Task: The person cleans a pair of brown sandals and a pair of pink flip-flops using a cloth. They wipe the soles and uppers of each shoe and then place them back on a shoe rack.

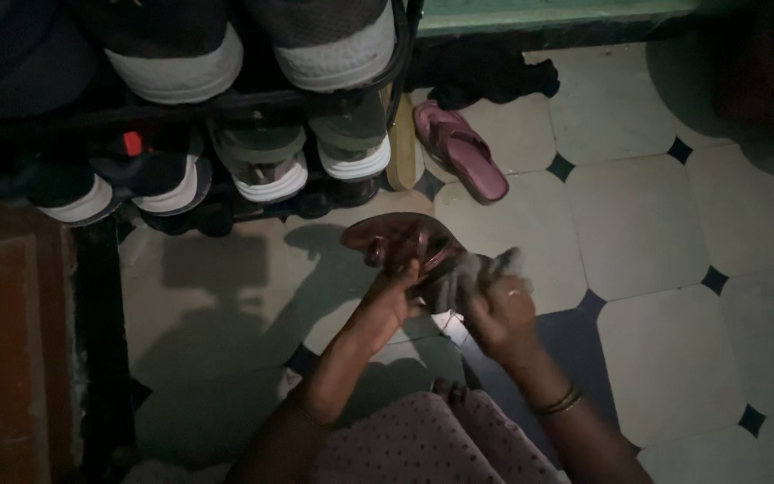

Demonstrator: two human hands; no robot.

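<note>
My left hand (393, 296) grips a dark reddish-brown sandal (400, 240) from below and holds it up over the floor, in front of a shoe rack. A crumpled grey cloth (481, 272) is bunched in my right hand (503, 314) and pressed against the sandal's near side. That hand wears a ring, and its wrist has thin bangles. The light is dim, so the sandal's straps are hard to make out.
A black shoe rack (253, 99) with several sneakers stands at the upper left. A pink sandal (460, 150) lies on the pale tiled floor (656, 224) beside it, near a dark cloth (485, 73). A wooden piece (20, 332) sits at left.
</note>
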